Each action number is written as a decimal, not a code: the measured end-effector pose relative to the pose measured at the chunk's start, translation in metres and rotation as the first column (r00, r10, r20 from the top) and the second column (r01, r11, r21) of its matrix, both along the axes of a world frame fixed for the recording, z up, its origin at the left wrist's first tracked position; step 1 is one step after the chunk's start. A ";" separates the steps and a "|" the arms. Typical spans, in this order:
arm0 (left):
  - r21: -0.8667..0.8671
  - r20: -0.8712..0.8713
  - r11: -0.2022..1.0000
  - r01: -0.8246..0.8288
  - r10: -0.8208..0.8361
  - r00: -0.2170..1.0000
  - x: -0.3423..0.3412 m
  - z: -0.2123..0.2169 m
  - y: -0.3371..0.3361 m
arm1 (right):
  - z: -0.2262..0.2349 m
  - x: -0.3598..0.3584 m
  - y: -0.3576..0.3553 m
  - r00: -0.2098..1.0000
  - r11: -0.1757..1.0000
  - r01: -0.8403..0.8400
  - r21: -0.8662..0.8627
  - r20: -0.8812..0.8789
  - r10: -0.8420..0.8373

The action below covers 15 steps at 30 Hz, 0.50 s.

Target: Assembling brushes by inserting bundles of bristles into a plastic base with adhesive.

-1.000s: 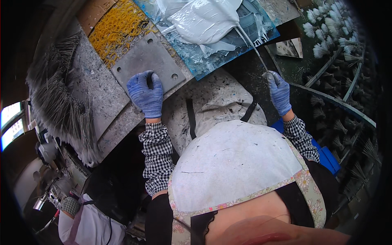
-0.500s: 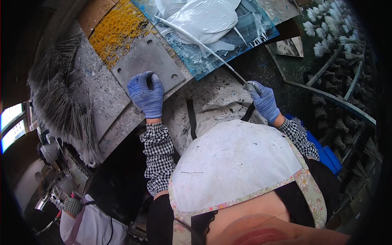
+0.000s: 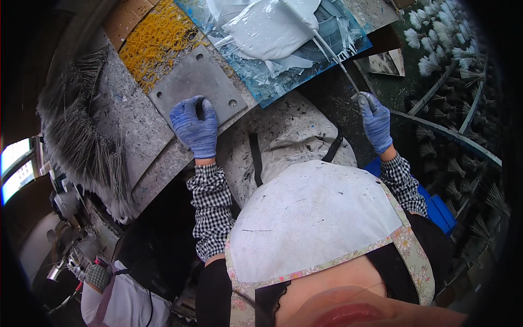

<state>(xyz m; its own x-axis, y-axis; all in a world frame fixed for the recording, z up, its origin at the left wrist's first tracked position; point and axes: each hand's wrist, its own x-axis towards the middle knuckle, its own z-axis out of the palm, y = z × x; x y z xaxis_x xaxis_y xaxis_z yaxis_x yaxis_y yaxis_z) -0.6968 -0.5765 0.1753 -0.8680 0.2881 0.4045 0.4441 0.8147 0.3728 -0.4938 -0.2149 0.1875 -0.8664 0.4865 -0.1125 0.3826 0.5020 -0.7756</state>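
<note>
My right hand, in a blue glove, is closed on a thin metal rod. The rod's far end lies in a pool of thick white paste on a blue-lined tray. My left hand, also gloved in blue, rests on a grey metal plate with bolt holes. Its fingers are curled into a loose fist, and I cannot see anything in it. I wear checked sleeves and a stained white apron.
A heap of yellow rubber bands lies behind the plate. A thick bundle of grey wires lies on the worn bench at left. Rods tipped with white tufts stand in racks at right. Another person works at lower left.
My right hand swung the rod left across the paste, then came back to the right, with the rod's tip again in the paste. My left hand stayed on the plate.
</note>
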 end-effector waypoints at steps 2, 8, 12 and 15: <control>-0.015 -0.010 1.000 0.009 -0.009 1.000 0.000 0.003 -0.001 | 0.003 -0.003 -0.017 1.000 0.997 -0.030 -0.067 -0.005 0.030; 0.002 -0.012 1.000 0.012 -0.012 1.000 0.001 0.001 0.000 | -0.012 -0.004 -0.023 0.993 0.994 -0.111 -0.022 -0.033 0.111; 0.003 -0.026 1.000 0.011 -0.011 1.000 0.001 -0.001 -0.002 | -0.014 -0.002 0.003 0.999 0.998 -0.021 0.052 -0.035 0.023; 0.012 -0.020 1.000 0.006 -0.006 1.000 0.001 0.001 -0.002 | -0.015 -0.001 0.019 0.999 0.994 0.019 0.105 -0.043 -0.014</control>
